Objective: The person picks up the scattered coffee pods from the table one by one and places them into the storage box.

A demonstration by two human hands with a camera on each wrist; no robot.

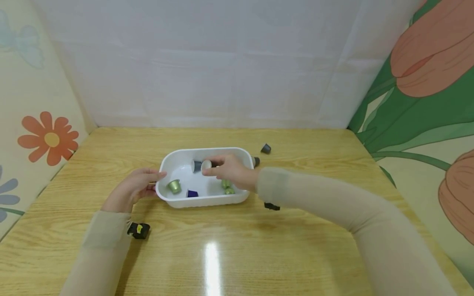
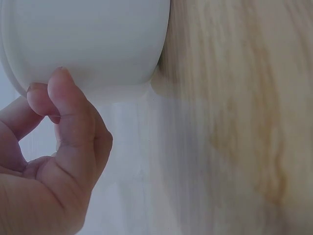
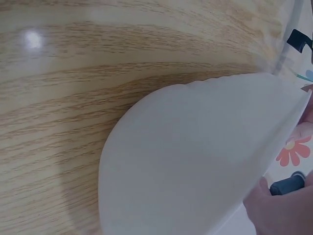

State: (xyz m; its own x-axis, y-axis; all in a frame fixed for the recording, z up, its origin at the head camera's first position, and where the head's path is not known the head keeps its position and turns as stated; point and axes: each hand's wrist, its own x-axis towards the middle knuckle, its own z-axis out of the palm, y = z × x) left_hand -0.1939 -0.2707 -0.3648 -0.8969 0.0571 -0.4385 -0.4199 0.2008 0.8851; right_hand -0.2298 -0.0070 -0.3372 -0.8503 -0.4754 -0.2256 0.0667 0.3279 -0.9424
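A white oblong tray stands on the table, with my left hand gripping its left end. In the left wrist view the fingertips lie right at the tray's rim. My right hand is over the tray and pinches a coffee capsule, its pale round face showing; the right wrist view shows a dark capsule at that hand. Just left of it is a grey capsule. Inside the tray lie a green capsule, a purple capsule and more green capsules under the right hand.
Behind the tray's right side, a dark capsule lies on the wooden table. Another dark capsule sits beside the tray's right end, partly hidden. A white cloth backdrop rises at the table's far edge, with flower-printed panels on both sides.
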